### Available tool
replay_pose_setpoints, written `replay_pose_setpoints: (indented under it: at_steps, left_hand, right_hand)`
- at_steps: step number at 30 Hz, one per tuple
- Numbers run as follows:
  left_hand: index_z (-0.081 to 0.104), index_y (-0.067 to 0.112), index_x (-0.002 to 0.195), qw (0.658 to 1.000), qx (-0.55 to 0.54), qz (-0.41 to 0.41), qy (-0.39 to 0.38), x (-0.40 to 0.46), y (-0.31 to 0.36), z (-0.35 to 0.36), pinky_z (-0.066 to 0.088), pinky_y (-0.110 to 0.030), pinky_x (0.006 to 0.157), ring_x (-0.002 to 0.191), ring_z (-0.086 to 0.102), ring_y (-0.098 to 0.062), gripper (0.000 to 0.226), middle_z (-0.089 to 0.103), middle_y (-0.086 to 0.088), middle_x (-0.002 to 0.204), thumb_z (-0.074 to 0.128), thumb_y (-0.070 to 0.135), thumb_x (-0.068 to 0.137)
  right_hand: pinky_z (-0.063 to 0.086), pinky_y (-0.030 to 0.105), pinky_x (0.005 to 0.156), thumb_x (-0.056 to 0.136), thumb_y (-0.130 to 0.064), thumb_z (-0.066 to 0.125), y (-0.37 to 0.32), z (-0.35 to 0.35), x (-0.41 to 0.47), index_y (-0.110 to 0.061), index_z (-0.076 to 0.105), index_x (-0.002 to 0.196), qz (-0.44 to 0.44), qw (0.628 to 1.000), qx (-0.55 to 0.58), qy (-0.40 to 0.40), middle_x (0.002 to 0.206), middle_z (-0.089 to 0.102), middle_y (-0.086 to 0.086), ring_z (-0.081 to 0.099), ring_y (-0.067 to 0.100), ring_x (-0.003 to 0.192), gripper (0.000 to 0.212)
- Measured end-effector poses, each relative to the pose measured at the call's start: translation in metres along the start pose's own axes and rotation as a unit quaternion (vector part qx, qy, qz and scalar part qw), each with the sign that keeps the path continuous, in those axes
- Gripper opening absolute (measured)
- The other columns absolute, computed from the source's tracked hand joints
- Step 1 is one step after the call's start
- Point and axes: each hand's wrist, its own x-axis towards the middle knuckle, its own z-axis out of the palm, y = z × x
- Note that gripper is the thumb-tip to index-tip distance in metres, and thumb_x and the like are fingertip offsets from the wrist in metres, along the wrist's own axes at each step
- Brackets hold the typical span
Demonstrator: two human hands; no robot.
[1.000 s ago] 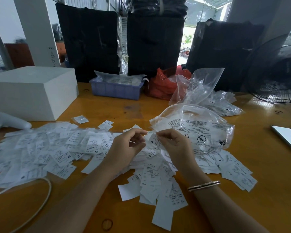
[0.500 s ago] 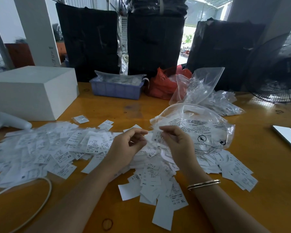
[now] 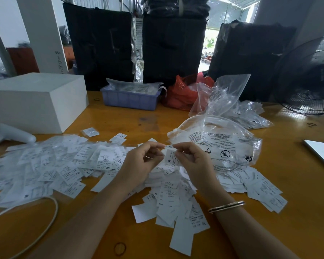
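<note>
A small white paper label printed with an M (image 3: 170, 158) is held just above the heap of white printed labels (image 3: 67, 165) on the glossy yellow wooden table (image 3: 297, 212). Its top edge is pinched by the thumb and forefinger of the left hand (image 3: 140, 165) and of the right hand (image 3: 194, 161), whose fingertips nearly meet; a crumpled clear printed plastic bag (image 3: 223, 143) lies just behind.

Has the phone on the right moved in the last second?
No. The phone sits at the same spot on the table, just as far from the fan.
</note>
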Motion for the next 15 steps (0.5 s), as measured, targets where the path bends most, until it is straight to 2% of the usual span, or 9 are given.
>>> replay_pose_setpoints:
  at_steps: [3, 7, 9, 13, 15]
  left_hand:
    - [0.060, 0.043, 0.098, 1.000, -0.002, 0.001, -0.003, 0.0001, -0.0007, 0.0002, 0.053, -0.017, 0.079, 0.086, 0.064, 0.000, 0.034, 0.067, 0.014, 0.087, 0.067, 0.012, 0.086]
    - [0.061, 0.043, 0.097, 1.000, -0.013, -0.003, -0.002, 0.0007, -0.0011, -0.0003, 0.053, -0.015, 0.078, 0.087, 0.064, 0.000, 0.035, 0.067, 0.016, 0.084, 0.068, 0.011, 0.085]
    - [0.060, 0.043, 0.098, 1.000, -0.013, -0.004, -0.008, 0.0008, -0.0007, 0.0001, 0.052, -0.013, 0.077, 0.087, 0.064, 0.001, 0.035, 0.067, 0.019, 0.086, 0.068, 0.011, 0.085]
    - [0.059, 0.044, 0.098, 1.000, -0.007, -0.003, -0.013, 0.0004, -0.0004, 0.0012, 0.053, -0.015, 0.078, 0.088, 0.064, 0.000, 0.034, 0.068, 0.019, 0.086, 0.067, 0.014, 0.086]
    - [0.059, 0.044, 0.098, 1.000, -0.007, -0.002, -0.009, 0.0003, -0.0008, 0.0008, 0.054, -0.017, 0.079, 0.088, 0.064, -0.001, 0.035, 0.068, 0.016, 0.086, 0.067, 0.013, 0.085]
  right_hand:
    - [0.050, 0.015, 0.065, 0.087, -0.003, 0.062, -0.0016, 0.0017, -0.0005, -0.037, 0.062, 0.089, -0.004, 1.000, -0.016, -0.003, 0.080, 0.066, -0.017, 0.063, 0.001, 0.079, 0.034]
    - [0.050, 0.012, 0.068, 0.087, -0.001, 0.061, -0.0033, -0.0035, 0.0033, -0.031, 0.065, 0.090, -0.002, 0.996, 0.051, 0.076, 0.080, 0.068, -0.019, 0.063, -0.002, 0.078, 0.030]
    - [0.050, 0.013, 0.067, 0.087, -0.002, 0.061, -0.0032, -0.0052, 0.0036, -0.029, 0.065, 0.091, 0.004, 0.993, 0.072, 0.090, 0.082, 0.068, -0.019, 0.063, -0.002, 0.076, 0.028]
    - [0.052, 0.022, 0.061, 0.087, -0.003, 0.061, -0.0026, 0.0011, 0.0012, -0.033, 0.064, 0.089, 0.005, 0.998, 0.040, 0.051, 0.082, 0.068, -0.008, 0.062, 0.011, 0.072, 0.030]
    - [0.048, 0.017, 0.059, 0.087, -0.003, 0.062, -0.0026, 0.0035, 0.0006, -0.034, 0.064, 0.089, 0.000, 0.999, 0.033, 0.032, 0.079, 0.067, -0.013, 0.059, 0.004, 0.066, 0.031]
